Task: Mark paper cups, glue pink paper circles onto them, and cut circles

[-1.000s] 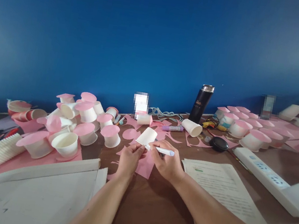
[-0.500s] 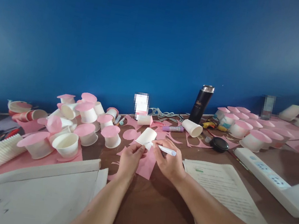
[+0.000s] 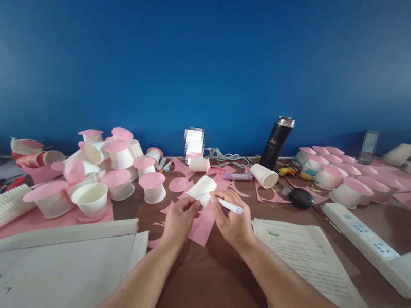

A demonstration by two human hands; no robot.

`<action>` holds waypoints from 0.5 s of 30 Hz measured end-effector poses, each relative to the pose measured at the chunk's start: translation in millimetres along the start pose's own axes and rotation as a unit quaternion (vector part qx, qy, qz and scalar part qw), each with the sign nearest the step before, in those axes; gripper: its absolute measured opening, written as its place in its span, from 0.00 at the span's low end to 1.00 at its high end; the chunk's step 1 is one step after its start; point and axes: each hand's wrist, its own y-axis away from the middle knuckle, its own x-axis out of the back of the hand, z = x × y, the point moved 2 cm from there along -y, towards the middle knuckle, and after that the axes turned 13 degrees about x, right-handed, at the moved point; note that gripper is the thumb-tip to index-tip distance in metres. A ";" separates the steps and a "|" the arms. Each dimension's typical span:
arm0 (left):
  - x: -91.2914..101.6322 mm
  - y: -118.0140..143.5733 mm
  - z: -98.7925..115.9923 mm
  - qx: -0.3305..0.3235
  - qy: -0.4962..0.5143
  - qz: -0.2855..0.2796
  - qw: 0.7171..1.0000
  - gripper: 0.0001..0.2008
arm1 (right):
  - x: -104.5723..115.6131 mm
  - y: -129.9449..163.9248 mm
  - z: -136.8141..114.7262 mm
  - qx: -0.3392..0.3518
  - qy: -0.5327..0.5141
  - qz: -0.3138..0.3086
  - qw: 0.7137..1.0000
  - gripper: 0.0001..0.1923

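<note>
Fingers of my left hand (image 3: pixel 181 218) are closed on the near edge of a white paper cup (image 3: pixel 203 187), which lies tilted on its side above the table. In my right hand (image 3: pixel 234 222) is a white pen (image 3: pixel 231 206), gripped between thumb and fingers with its tip end at the cup's lower side. The tip itself is too small to make out. Under the cup and hands spreads a sheet of pink paper (image 3: pixel 201 229). A pink paper disc (image 3: pixel 177 185) lies just left of the cup.
Several cups with pink discs on them (image 3: pixel 152 188) crowd the left. A purple marker (image 3: pixel 237 177), a lying cup (image 3: pixel 263 176) and a black flask (image 3: pixel 277 143) are behind my hands. To the right are printed sheets (image 3: pixel 302 253) and a power strip (image 3: pixel 367 242).
Almost nothing differs. Both hands keep their hold on the cup and the pen, with only a very slight shift.
</note>
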 end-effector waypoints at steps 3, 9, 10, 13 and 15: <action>-0.6 0.4 0.2 0.000 -0.005 -0.006 1.000 0.12 | 0.3 -0.7 -0.5 0.002 0.003 0.003 1.000 0.07; -1.8 1.2 0.7 -0.015 -0.026 -0.013 0.999 0.11 | -0.1 -1.6 -0.7 0.003 -0.003 0.008 1.000 0.07; -1.4 1.2 0.9 -0.016 -0.027 -0.009 0.999 0.11 | -0.2 -1.5 -0.5 0.002 -0.002 0.008 1.000 0.07; -0.8 1.1 1.0 -0.014 -0.034 -0.005 0.999 0.11 | -0.4 -1.0 0.0 0.000 0.002 0.007 1.000 0.07; -1.0 0.9 0.5 -0.013 -0.041 -0.010 0.999 0.11 | -0.4 -0.8 0.2 -0.001 0.006 0.007 1.000 0.07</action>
